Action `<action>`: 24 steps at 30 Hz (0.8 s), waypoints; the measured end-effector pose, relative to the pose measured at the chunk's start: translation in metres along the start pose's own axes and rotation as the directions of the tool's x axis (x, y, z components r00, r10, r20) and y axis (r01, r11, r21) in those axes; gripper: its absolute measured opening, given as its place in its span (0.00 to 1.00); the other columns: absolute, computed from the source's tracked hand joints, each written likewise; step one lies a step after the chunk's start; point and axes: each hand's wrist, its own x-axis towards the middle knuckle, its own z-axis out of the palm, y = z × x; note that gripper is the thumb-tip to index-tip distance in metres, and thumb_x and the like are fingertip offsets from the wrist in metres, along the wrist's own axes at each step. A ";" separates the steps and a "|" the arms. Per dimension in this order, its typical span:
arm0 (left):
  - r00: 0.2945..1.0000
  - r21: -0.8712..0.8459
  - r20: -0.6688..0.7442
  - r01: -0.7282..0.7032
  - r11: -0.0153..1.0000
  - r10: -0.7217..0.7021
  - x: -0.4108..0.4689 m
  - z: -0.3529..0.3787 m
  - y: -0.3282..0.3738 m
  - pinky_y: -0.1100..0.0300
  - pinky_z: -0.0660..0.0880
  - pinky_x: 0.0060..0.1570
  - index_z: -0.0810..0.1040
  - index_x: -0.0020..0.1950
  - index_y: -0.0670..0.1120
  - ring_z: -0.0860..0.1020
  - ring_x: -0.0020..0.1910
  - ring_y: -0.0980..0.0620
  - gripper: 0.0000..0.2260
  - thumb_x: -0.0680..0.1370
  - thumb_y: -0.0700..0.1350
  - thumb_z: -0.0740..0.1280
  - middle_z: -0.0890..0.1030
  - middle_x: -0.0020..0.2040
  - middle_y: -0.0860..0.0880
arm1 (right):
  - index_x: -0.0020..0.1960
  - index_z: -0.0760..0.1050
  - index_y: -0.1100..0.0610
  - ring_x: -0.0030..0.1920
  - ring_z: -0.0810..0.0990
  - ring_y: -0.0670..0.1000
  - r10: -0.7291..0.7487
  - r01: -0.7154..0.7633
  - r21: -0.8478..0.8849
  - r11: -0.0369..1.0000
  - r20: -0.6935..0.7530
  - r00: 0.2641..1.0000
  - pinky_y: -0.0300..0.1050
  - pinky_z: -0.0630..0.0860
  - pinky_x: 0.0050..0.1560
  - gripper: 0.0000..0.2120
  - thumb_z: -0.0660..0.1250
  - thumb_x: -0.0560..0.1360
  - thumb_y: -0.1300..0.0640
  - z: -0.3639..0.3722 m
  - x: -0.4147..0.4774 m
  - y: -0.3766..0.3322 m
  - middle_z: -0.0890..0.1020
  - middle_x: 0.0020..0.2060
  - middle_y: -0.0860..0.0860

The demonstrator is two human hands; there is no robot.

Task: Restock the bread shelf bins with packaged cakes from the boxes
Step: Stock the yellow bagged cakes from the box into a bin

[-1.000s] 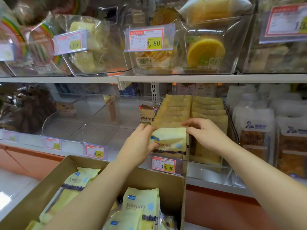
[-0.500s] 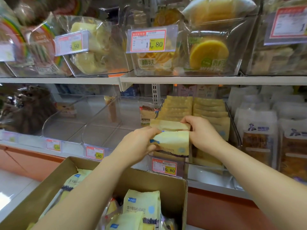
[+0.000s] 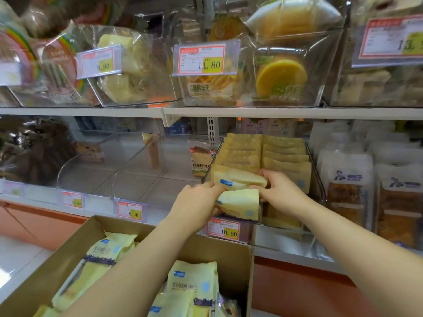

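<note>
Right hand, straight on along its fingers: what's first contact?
The yellow cake pack: the right hand points left at it, fingertips already on its right end. Past it, probably the left hand gripping the other end; depth is unclear.

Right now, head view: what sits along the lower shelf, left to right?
dark brown bread packs → 8.80 price tag → milk toast pack → yellow cake packs → white-topped bread packs
</note>
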 end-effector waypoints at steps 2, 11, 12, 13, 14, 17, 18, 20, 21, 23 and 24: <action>0.999 -0.071 -0.020 0.042 0.997 -0.044 -0.006 -0.004 -0.002 0.54 0.68 0.54 0.63 0.70 0.53 0.73 0.60 0.48 0.23 0.77 0.50 0.66 0.70 0.65 0.52 | 0.58 0.71 0.50 0.50 0.76 0.45 0.031 -0.031 0.002 1.000 -0.087 0.996 0.40 0.73 0.50 0.15 0.70 0.74 0.52 -0.005 -0.004 0.000 0.77 0.49 0.43; 0.977 -0.469 -0.086 0.134 0.873 -0.196 -0.016 -0.005 -0.010 0.58 0.73 0.55 0.70 0.67 0.51 0.74 0.53 0.53 0.21 0.75 0.46 0.71 0.72 0.61 0.52 | 0.59 0.78 0.57 0.53 0.80 0.54 0.218 -0.176 -0.180 0.968 0.247 0.944 0.49 0.76 0.55 0.15 0.57 0.81 0.50 0.012 -0.004 0.010 0.83 0.52 0.54; 0.970 -0.492 -0.105 0.140 0.859 -0.218 -0.016 -0.004 -0.012 0.60 0.72 0.52 0.71 0.65 0.51 0.74 0.49 0.53 0.20 0.75 0.45 0.70 0.74 0.58 0.52 | 0.59 0.78 0.56 0.53 0.80 0.54 0.224 -0.185 -0.164 0.969 0.264 0.938 0.50 0.77 0.57 0.15 0.57 0.81 0.51 0.015 -0.001 0.010 0.83 0.52 0.53; 0.963 -0.520 -0.118 0.149 0.841 -0.243 -0.015 -0.004 -0.013 0.62 0.71 0.49 0.73 0.64 0.50 0.74 0.46 0.54 0.18 0.75 0.43 0.70 0.75 0.55 0.52 | 0.59 0.78 0.56 0.54 0.80 0.54 0.235 -0.202 -0.140 0.969 0.278 0.932 0.51 0.77 0.58 0.14 0.57 0.81 0.52 0.017 0.001 0.011 0.83 0.52 0.53; 0.956 -0.547 -0.124 0.157 0.822 -0.265 -0.015 -0.004 -0.015 0.63 0.70 0.47 0.73 0.62 0.50 0.74 0.44 0.54 0.17 0.75 0.42 0.70 0.75 0.53 0.52 | 0.59 0.78 0.56 0.55 0.80 0.53 0.241 -0.218 -0.109 0.970 0.289 0.927 0.51 0.76 0.59 0.14 0.57 0.81 0.53 0.020 0.004 0.012 0.83 0.52 0.52; 0.941 -0.603 -0.156 0.150 0.784 -0.300 -0.014 -0.004 -0.016 0.65 0.70 0.44 0.74 0.58 0.50 0.75 0.42 0.56 0.13 0.76 0.40 0.69 0.75 0.48 0.56 | 0.61 0.77 0.55 0.54 0.81 0.52 0.244 -0.246 -0.038 0.969 0.328 0.913 0.51 0.77 0.59 0.13 0.60 0.80 0.53 0.025 0.008 0.012 0.83 0.54 0.52; 0.935 -0.619 -0.169 0.145 0.772 -0.311 -0.014 -0.004 -0.015 0.67 0.70 0.42 0.74 0.56 0.52 0.75 0.42 0.57 0.12 0.76 0.40 0.69 0.75 0.46 0.58 | 0.62 0.77 0.55 0.55 0.81 0.53 0.251 -0.259 -0.024 0.966 0.343 0.905 0.51 0.77 0.59 0.13 0.60 0.80 0.53 0.025 0.009 0.012 0.83 0.54 0.52; 0.924 -0.651 -0.186 0.139 0.747 -0.334 -0.012 -0.004 -0.013 0.69 0.71 0.42 0.73 0.55 0.53 0.75 0.43 0.60 0.11 0.77 0.39 0.68 0.74 0.45 0.60 | 0.64 0.76 0.55 0.56 0.80 0.53 0.252 -0.258 -0.032 0.966 0.357 0.899 0.50 0.76 0.61 0.14 0.59 0.81 0.54 0.024 0.008 0.011 0.82 0.56 0.53; 0.922 -0.658 -0.189 0.136 0.741 -0.338 -0.011 -0.004 -0.013 0.69 0.72 0.44 0.74 0.56 0.53 0.75 0.44 0.60 0.11 0.77 0.39 0.67 0.75 0.46 0.59 | 0.64 0.75 0.55 0.57 0.79 0.53 0.250 -0.246 -0.059 0.967 0.364 0.897 0.50 0.75 0.62 0.14 0.58 0.81 0.54 0.022 0.007 0.009 0.81 0.58 0.53; 0.923 -0.655 -0.200 0.123 0.745 -0.328 -0.010 -0.005 -0.011 0.65 0.73 0.52 0.74 0.63 0.50 0.74 0.49 0.59 0.14 0.78 0.40 0.66 0.76 0.52 0.56 | 0.66 0.73 0.55 0.57 0.78 0.52 0.261 -0.207 -0.175 0.963 0.393 0.882 0.49 0.75 0.61 0.15 0.56 0.82 0.54 0.017 0.002 0.006 0.80 0.59 0.53; 0.927 -0.662 -0.196 0.116 0.740 -0.320 -0.009 -0.007 -0.011 0.64 0.73 0.54 0.72 0.66 0.49 0.74 0.52 0.59 0.16 0.78 0.41 0.65 0.75 0.56 0.55 | 0.65 0.73 0.56 0.56 0.78 0.52 0.268 -0.185 -0.236 0.954 0.389 0.881 0.47 0.76 0.59 0.16 0.55 0.82 0.53 0.012 0.000 0.005 0.80 0.59 0.53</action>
